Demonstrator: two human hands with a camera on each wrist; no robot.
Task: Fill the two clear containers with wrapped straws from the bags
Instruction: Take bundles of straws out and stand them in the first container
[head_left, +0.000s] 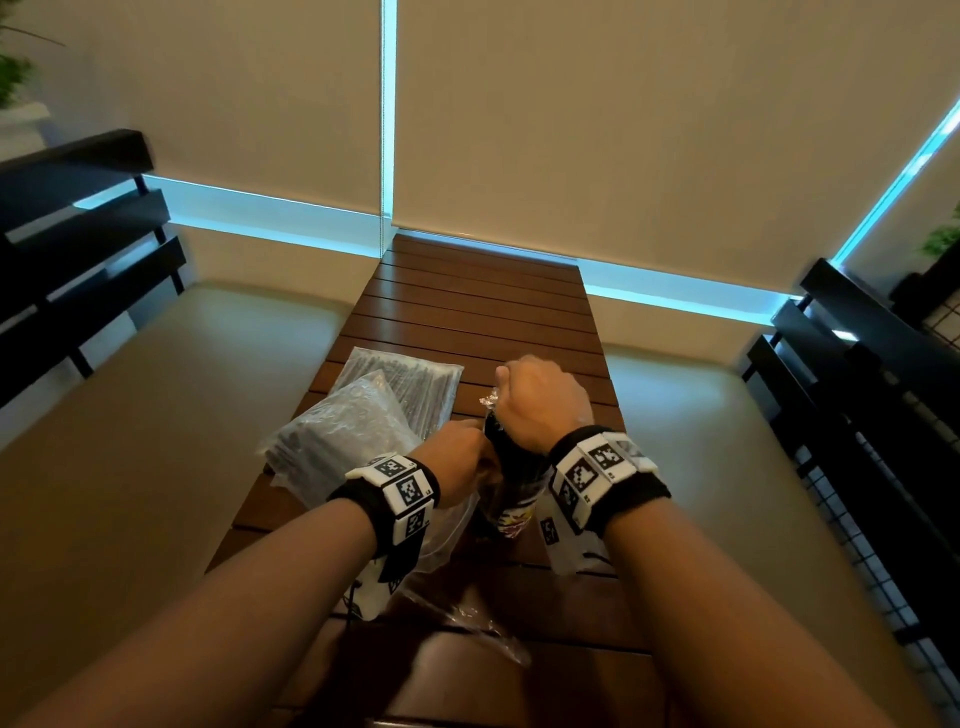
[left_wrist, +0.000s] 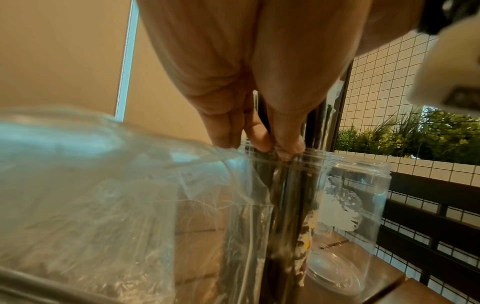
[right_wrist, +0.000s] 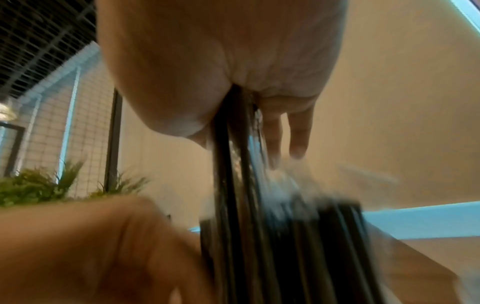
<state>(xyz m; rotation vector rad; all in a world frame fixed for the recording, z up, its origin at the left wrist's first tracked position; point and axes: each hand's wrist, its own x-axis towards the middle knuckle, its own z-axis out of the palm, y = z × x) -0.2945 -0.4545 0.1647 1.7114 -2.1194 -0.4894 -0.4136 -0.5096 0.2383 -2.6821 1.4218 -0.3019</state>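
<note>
On the wooden table (head_left: 483, 301) stands a clear container (head_left: 511, 512) holding dark wrapped straws (head_left: 493, 431). My right hand (head_left: 535, 400) grips the top of this bundle from above; in the right wrist view the right hand (right_wrist: 241, 137) is closed round the straws (right_wrist: 228, 185). My left hand (head_left: 462, 462) is at the container's left, and its fingertips (left_wrist: 272, 148) pinch the container's rim (left_wrist: 311, 156). A second clear container (left_wrist: 363, 195) with a white print stands empty just beyond. Two full bags of straws (head_left: 400, 384) (head_left: 332, 436) lie to the left.
A slack clear plastic bag (head_left: 447, 535) lies under my left wrist, and a crumpled plastic piece (head_left: 467, 618) lies nearer the front. Dark slatted rails stand to the left (head_left: 78, 249) and right (head_left: 857, 389) of the narrow table. Window blinds hang behind.
</note>
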